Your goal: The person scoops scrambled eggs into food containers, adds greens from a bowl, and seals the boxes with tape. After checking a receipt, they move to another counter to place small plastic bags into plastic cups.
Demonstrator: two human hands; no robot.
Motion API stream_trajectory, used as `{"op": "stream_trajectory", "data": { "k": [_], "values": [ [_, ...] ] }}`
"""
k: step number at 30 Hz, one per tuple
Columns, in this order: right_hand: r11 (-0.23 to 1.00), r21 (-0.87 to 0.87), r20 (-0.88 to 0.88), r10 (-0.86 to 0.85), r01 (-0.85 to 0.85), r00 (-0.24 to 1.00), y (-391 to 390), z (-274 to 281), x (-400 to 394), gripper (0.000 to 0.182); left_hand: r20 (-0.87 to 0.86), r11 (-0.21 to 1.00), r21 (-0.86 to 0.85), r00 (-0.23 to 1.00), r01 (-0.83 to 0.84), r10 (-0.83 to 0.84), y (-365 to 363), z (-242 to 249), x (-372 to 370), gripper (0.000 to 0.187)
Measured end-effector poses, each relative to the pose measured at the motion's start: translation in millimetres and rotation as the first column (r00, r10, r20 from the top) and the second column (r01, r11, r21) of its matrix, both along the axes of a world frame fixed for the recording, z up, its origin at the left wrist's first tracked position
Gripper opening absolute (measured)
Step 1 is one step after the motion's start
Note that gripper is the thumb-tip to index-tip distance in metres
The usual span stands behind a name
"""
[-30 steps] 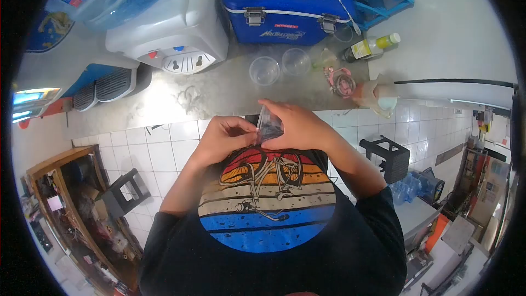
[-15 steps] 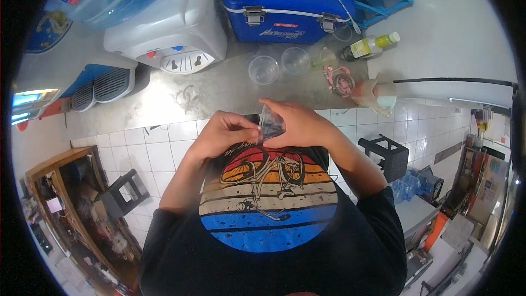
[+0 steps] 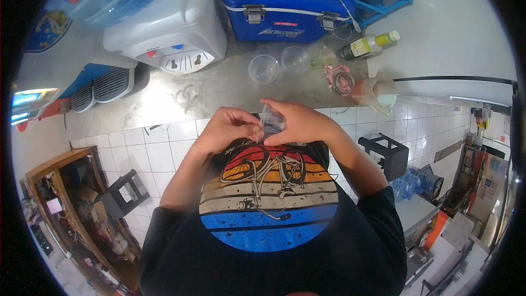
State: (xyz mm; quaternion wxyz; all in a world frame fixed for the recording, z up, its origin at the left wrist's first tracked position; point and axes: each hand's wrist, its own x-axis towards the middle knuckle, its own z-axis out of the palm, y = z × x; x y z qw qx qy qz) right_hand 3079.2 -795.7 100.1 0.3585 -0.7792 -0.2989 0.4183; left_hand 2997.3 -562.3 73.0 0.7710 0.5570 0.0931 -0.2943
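My left hand (image 3: pixel 227 129) pinches the left edge of a small clear plastic bag (image 3: pixel 270 123), fingers together on it. My right hand (image 3: pixel 298 122) wraps its right side, clamped around it. The bag stands upright between both hands, its long axis roughly vertical, held against my chest just off the near edge of the steel surface (image 3: pixel 208 90). Beyond, two clear plastic cups (image 3: pixel 279 64) stand near the far edge, well apart from the bag.

Both forearms are bent inward so the hands meet close in front of the chest. The left hand (image 3: pixel 227 126) is curled, fingertips pinched together at its inner edge. The right hand (image 3: pixel 298 123) faces it, fingers arched and closed, touching the left's fingertips.
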Motion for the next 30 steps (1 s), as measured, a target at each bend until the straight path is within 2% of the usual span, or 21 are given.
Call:
{"op": "stream_trajectory", "data": {
  "k": [5, 11, 14, 21, 23, 26, 30],
  "values": [
    [1.000, 0.015, 0.016, 0.008, -0.008, 1.000, -0.4, -9.7, -0.4, 0.098, -0.020, 1.000, -0.013, 1.000, -0.014, 0.014, -1.7, -0.8, 1.3, 0.016],
    [0.994, -0.112, 0.031, 0.021, -0.017, 0.999, 9.9, 11.3, 8.3, 0.082, 0.006, 1.000, 0.022, 1.000, -0.011, 0.011, -1.8, 9.9, 2.0, 0.012],
    [0.997, -0.061, 0.010, 0.056, -0.055, 0.998, 6.5, 4.0, 13.5, 0.082, -0.012, 1.000, 0.013, 1.000, -0.027, 0.027, -4.6, 22.3, 0.6, 0.012],
    [0.987, -0.148, 0.024, 0.069, -0.065, 0.997, 17.9, 18.3, 13.9, 0.073, 0.019, 0.991, 0.118, 0.998, -0.060, 0.058, -15.7, 43.0, -7.8, 0.012],
    [0.988, -0.148, 0.007, 0.050, -0.048, 0.999, 19.7, 20.8, 12.5, 0.071, 0.006, 0.983, 0.172, 0.998, -0.066, 0.066, -17.7, 48.1, -8.1, 0.012],
    [0.991, -0.132, 0.011, 0.026, -0.024, 1.000, 19.4, 18.0, 10.9, 0.074, 0.040, 0.983, 0.166, 0.997, -0.076, 0.070, -16.8, 41.2, -9.9, 0.013],
    [0.980, -0.200, 0.015, 0.011, -0.008, 1.000, 26.2, 17.1, 8.0, 0.075, 0.041, 0.979, 0.187, 0.997, -0.077, 0.071, -17.1, 40.7, -12.0, 0.011]
  ]
}}
